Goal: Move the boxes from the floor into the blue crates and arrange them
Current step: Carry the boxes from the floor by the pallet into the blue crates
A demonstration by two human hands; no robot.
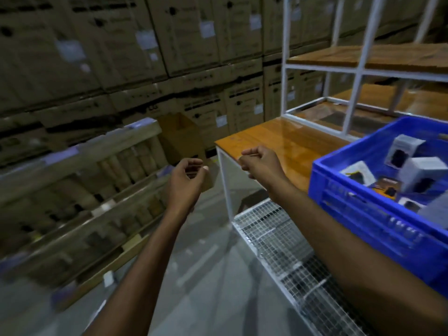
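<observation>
Here, both arms reach forward over the floor [206,275]. The left hand [188,183] and right hand [260,163] are empty, fingers loosely curled, neither closed nor spread. The blue crate [368,214] sits on the bench [278,141] at the right, beside the right forearm. Several small white boxes [423,174] lie jumbled inside it, some tilted. Stacked cartons [121,57] fill the background.

No lettering is legible: white labels and dark print on the stacked cartons [184,37] are blurred, as is the packaging of small boxes [420,174] in the blue crate [363,202].
</observation>
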